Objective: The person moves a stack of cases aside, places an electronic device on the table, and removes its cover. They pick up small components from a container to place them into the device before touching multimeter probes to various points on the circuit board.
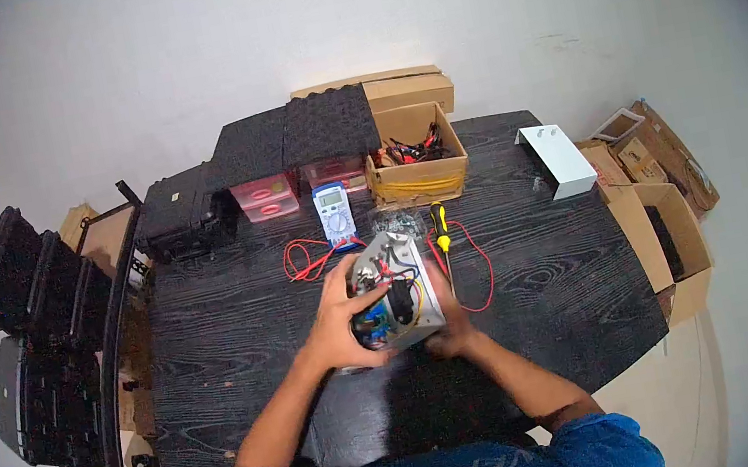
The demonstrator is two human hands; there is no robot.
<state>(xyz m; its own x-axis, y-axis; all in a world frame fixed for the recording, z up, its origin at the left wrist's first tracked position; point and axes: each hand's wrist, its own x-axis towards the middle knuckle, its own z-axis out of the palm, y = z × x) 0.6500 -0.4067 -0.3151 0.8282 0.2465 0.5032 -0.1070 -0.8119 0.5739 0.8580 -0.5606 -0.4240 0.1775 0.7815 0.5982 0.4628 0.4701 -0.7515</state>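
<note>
An opened metal electronics box [428,302], with wires, blue parts and a black component showing inside, is held tilted above the near middle of the table. My left hand [342,324] grips its left side, thumb and fingers spread around the edge. On its right side my right hand [452,320] presses against the casing, partly hidden and slightly blurred. Just beyond the box stands a blue-and-white multimeter [336,217] with red test leads [304,264]. A yellow-and-black screwdriver [441,228] lies beyond my right hand, beside a clear plastic bag [397,221].
A white metal cover [564,162] sits at the table's right. Along the back are a cardboard box [421,187] of tools, pink-fronted drawers [268,200] and a black hard case [181,217]. Black cases [47,391] fill a left rack; cardboard boxes [681,244] stand at right.
</note>
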